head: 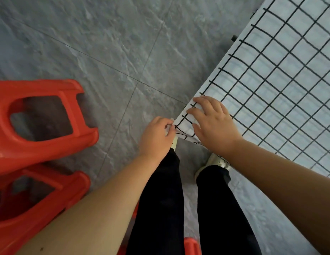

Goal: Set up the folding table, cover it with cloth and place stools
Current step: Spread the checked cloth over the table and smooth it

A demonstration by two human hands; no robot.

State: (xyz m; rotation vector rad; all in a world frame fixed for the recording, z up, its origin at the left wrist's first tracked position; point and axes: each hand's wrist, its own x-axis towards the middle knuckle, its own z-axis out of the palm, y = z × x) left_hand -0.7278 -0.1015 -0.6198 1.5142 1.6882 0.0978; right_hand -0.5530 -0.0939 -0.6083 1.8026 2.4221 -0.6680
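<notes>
A white cloth with a black grid pattern [274, 85] covers the folding table on the right side of the view. My left hand [156, 137] pinches the hanging corner of this cloth just off the table's near corner. My right hand [214, 124] lies flat with fingers spread on the cloth at that same corner. Two red plastic stools stand on the floor at the left, one [37, 118] nearer the middle and another [37, 201] closer to me. The table's top and legs are mostly hidden under the cloth.
Grey stone-look floor tiles [105, 43] fill the upper left. My legs in black trousers and light shoes [214, 162] stand below the table corner. Part of a third red stool [191, 245] shows at the bottom edge. Two dark table feet [234, 37] peek out beside the cloth edge.
</notes>
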